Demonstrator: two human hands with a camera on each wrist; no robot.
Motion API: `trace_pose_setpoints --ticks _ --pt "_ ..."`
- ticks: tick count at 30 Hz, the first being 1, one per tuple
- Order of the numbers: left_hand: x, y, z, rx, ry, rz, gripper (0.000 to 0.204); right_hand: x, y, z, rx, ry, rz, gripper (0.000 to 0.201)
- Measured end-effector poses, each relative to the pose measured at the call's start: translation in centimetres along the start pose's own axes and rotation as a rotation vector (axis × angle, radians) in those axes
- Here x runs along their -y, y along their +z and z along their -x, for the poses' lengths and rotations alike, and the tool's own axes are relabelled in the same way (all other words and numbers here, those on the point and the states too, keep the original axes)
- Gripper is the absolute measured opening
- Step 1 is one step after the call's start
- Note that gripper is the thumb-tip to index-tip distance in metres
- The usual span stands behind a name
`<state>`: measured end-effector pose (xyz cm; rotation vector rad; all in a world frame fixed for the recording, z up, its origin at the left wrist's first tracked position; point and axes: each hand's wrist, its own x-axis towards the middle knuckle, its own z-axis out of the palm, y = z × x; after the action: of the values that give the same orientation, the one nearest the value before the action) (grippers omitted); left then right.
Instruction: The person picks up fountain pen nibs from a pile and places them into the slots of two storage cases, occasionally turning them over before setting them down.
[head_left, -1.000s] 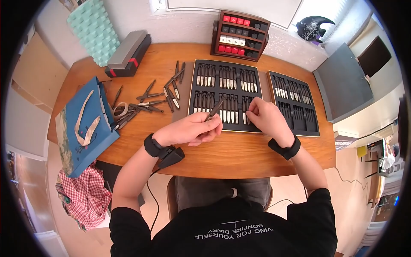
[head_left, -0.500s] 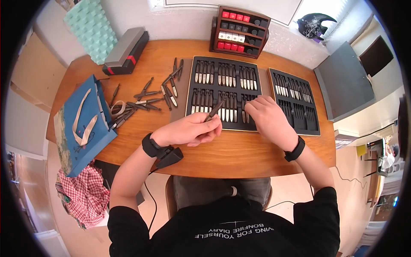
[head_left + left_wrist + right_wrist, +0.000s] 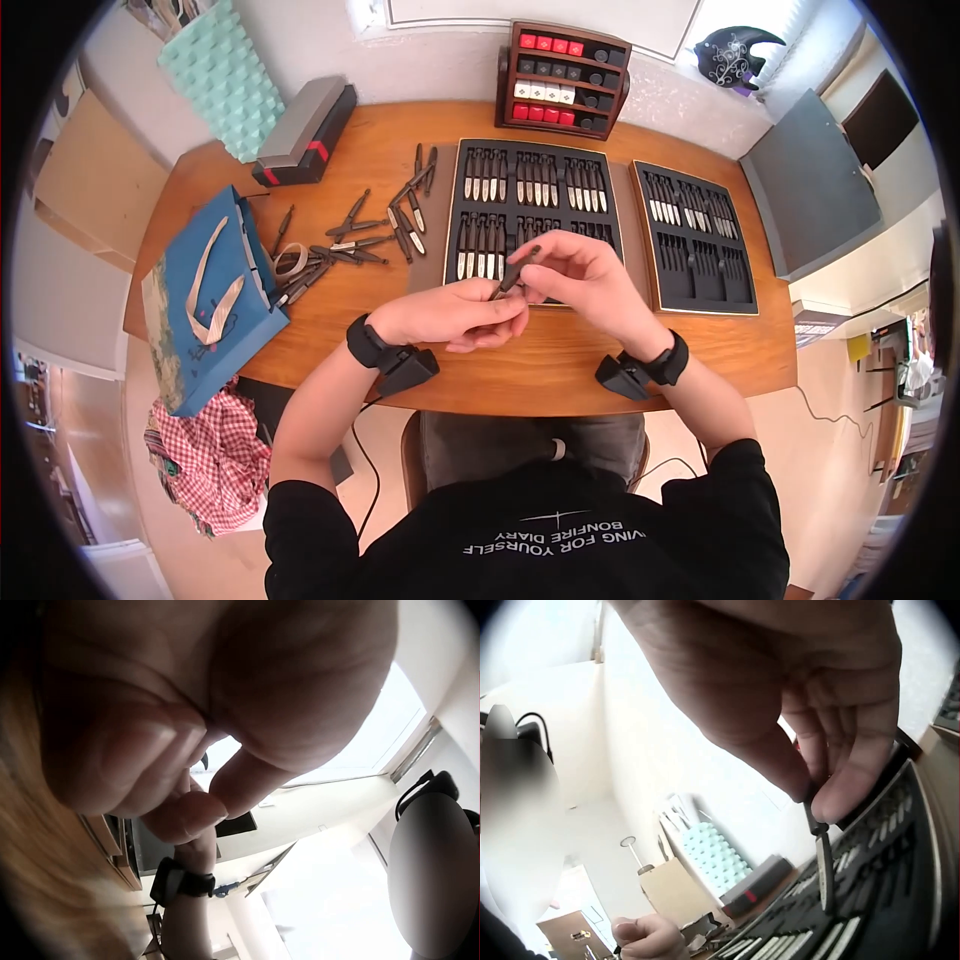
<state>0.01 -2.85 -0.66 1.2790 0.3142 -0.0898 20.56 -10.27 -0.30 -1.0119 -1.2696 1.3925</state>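
Observation:
In the head view my left hand (image 3: 448,314) grips a small dark-handled knife (image 3: 514,272) between thumb and fingers over the front edge of a black tray (image 3: 456,284). My right hand (image 3: 588,278) has its thumb and index finger at the upper end of that knife. The right wrist view shows the right thumb and finger pinching a dark handle, with a narrow silver blade (image 3: 823,871) pointing down toward the tray. Rows of similar knives (image 3: 487,178) fill the tray's slots. Curled left fingers (image 3: 142,750) hide the knife in the left wrist view.
A second tray (image 3: 752,290) with knives and dark forks (image 3: 706,260) lies to the right. Loose knives (image 3: 350,240) are scattered left, beside a blue gift bag (image 3: 215,300) and a grey-black box (image 3: 308,135). A wooden rack (image 3: 565,80) stands behind.
The right hand has left the front right slots of the tray and moved left to the left hand. Its fingers now meet the knife there. The left hand has stayed nearly in place.

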Motion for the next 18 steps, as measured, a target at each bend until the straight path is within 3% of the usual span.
trace_pose_setpoints --ticks 3,7,9,10,13,16,18 --pt "0.2 -0.1 0.0 0.006 -0.021 -0.039 0.034 0.2 0.0 -0.5 0.030 -0.054 0.007 0.013" --pt "0.3 -0.2 0.1 0.004 0.024 -0.024 0.030 3.6 -3.7 -0.1 -0.270 -0.199 0.204 0.009" --pt "0.2 -0.1 0.2 0.009 0.039 -0.041 0.029 4.6 -6.2 0.2 -0.298 -0.044 0.465 0.009" --pt "0.1 0.0 0.2 -0.005 0.038 -0.061 0.028 4.4 -7.4 0.4 -0.298 -0.044 0.473 0.009" --pt "0.0 0.0 0.2 -0.006 0.050 -0.069 0.027 2.0 -9.1 0.7 -0.272 0.179 0.513 0.013" --pt "0.0 0.0 0.2 -0.017 0.057 -0.055 0.026 0.8 -8.4 0.7 -0.306 0.222 0.564 0.015" --pt "0.1 0.0 0.3 -0.035 0.049 -0.055 0.025 0.4 -7.4 0.8 -0.375 0.117 0.944 0.014"
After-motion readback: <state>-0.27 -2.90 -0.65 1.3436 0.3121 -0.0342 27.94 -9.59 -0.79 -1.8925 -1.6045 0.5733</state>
